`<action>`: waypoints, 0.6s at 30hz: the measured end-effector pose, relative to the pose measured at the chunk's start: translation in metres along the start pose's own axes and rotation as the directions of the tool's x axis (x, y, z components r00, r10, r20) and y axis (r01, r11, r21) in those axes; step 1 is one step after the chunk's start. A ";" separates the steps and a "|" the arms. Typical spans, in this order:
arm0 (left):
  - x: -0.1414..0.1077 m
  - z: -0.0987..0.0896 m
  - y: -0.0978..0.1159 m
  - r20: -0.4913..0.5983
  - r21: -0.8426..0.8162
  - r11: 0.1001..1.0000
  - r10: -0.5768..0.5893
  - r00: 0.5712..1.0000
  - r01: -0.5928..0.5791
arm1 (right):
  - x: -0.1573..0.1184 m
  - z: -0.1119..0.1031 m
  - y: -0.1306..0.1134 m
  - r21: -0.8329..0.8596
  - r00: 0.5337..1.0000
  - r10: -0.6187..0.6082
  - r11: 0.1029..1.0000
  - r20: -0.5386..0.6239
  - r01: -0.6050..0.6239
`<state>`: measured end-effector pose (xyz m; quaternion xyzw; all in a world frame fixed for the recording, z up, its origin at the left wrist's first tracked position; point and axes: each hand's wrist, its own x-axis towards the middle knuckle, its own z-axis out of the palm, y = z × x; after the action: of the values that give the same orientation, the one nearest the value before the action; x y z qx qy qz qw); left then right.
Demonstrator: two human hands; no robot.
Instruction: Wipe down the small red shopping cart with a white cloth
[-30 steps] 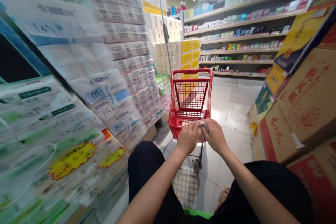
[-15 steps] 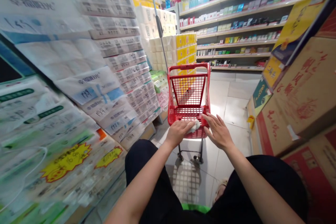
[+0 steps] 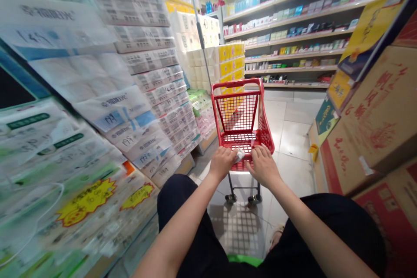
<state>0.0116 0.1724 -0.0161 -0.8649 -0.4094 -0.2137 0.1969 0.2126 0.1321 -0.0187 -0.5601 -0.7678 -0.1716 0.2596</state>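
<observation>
A small red plastic shopping cart (image 3: 239, 113) with grid panels stands between my knees, its near edge toward me. My left hand (image 3: 223, 163) is closed at the near left of the cart, around a crumpled white wipe (image 3: 240, 154) that pokes out past the fingertips. Whether it is tissue or cloth I cannot tell. My right hand (image 3: 263, 164) lies over the near right edge, fingers curled over the rim and thumb below. The fingertips of both hands are partly hidden behind the hands.
Stacked packs of tissue paper (image 3: 130, 104) rise on the left. Cardboard cartons (image 3: 378, 113) line the right side. Shelves of small boxed goods (image 3: 293, 30) run along the back. A thin dark pole (image 3: 200, 34) stands behind the cart. Pale floor tiles (image 3: 289, 134) lie between.
The cart has turned slightly, and its near end and wheels have shifted right. My right hand's fingers, spread before, now curl over its edge. My left hand keeps the white wipe.
</observation>
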 end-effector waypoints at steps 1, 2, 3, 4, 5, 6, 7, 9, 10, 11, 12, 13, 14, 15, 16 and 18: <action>0.002 0.000 0.008 -0.008 0.008 1.000 -0.005 1.000 0.005 | -0.001 -0.001 -0.003 -0.022 1.000 0.016 1.000 0.013 -0.015; 0.003 -0.001 0.017 -0.016 0.013 1.000 -0.016 1.000 0.016 | -0.002 -0.001 -0.005 -0.042 0.999 0.028 0.999 0.024 -0.027; 0.004 -0.001 0.027 -0.024 0.015 0.999 -0.029 0.999 0.030 | -0.004 -0.002 -0.005 -0.060 0.999 0.032 0.998 0.035 -0.029; 0.005 -0.001 0.036 -0.030 0.014 0.999 -0.038 0.999 0.039 | -0.006 -0.003 -0.003 -0.073 0.999 0.025 0.997 0.042 -0.022; 0.007 -0.001 0.046 -0.038 0.011 0.999 -0.041 0.998 0.041 | -0.008 -0.004 0.000 -0.083 0.999 0.015 0.996 0.046 -0.011; 0.008 -0.001 0.056 -0.046 0.007 0.999 -0.037 0.998 0.037 | -0.011 -0.004 0.004 -0.089 0.999 0.004 0.996 0.047 0.000; 0.009 0.000 0.063 -0.054 0.003 1.000 -0.029 0.998 0.029 | -0.013 -0.005 0.008 -0.089 0.999 -0.007 0.996 0.045 0.011; 0.010 0.000 0.072 -0.059 -0.007 1.000 -0.009 0.998 0.009 | -0.017 -0.006 0.017 -0.071 0.999 -0.031 0.997 0.038 0.033; 0.011 -0.001 0.072 -0.052 -0.018 1.000 0.007 0.999 -0.008 | -0.019 -0.006 0.022 -0.051 0.998 -0.047 0.997 0.034 0.049; 0.010 -0.002 0.069 -0.038 -0.033 0.999 0.035 0.999 -0.036 | -0.021 -0.007 0.027 -0.024 0.997 -0.066 0.997 0.034 0.067; 0.009 -0.003 0.063 -0.021 -0.050 0.996 0.079 0.997 -0.080 | -0.023 -0.008 0.032 0.007 0.996 -0.086 0.996 0.035 0.086; 0.008 -0.005 0.054 -0.008 -0.067 0.989 0.134 0.991 -0.134 | -0.024 -0.008 0.036 0.039 0.994 -0.103 0.994 0.037 0.101; 0.006 -0.007 0.044 -0.001 -0.080 0.978 0.192 0.981 -0.192 | -0.025 -0.009 0.041 0.068 0.992 -0.117 0.991 0.042 0.114; 0.004 -0.010 0.033 -0.001 -0.087 0.966 0.246 0.969 -0.245 | -0.026 -0.010 0.045 0.092 0.991 -0.126 0.988 0.048 0.121; 0.002 -0.012 0.021 -0.008 -0.088 0.953 0.289 0.957 -0.289 | -0.027 -0.011 0.048 0.110 0.990 -0.129 0.986 0.053 0.123; -0.003 -0.014 0.000 -0.027 -0.084 0.934 0.347 0.937 -0.348 | -0.028 -0.013 0.053 0.131 0.990 -0.127 0.984 0.060 0.118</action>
<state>0.0069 0.1630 -0.0061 -0.9301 -0.2390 -0.1983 0.1961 0.2726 0.1197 -0.0260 -0.4996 -0.8185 -0.1188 0.2577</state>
